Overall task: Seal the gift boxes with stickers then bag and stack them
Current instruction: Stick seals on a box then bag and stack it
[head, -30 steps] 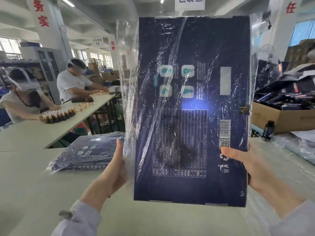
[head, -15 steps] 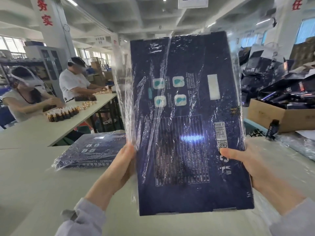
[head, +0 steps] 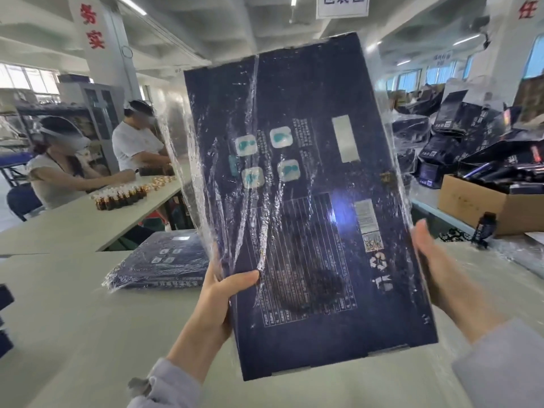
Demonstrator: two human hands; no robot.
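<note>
Grey sleeves at the bottom edge, both arms raised. Left hand [head: 216,301] grips the lower left edge of the box [head: 306,219]: thumb lies across the printed face, pinning a fold of the bag [head: 188,160] against it; the other fingers are hidden behind the box. Right hand [head: 435,266] flanks the right edge, thumb along that edge; fingers behind, so how far they curl cannot be told, but the hand bears on the box.

Box is dark blue, held upright and slightly tilted above the table [head: 73,319], printed side toward the camera, upper part inside the clear bag, bottom edge bare. Loose film stands out past both long edges.

On the table to the left, well apart from the hands, a bagged box [head: 159,260] lies flat.

To the right, a small dark bottle [head: 484,231] stands beside a carton [head: 482,207] full of dark packs.

Far left, two people sit at another table with rows of brown bottles [head: 120,197].
</note>
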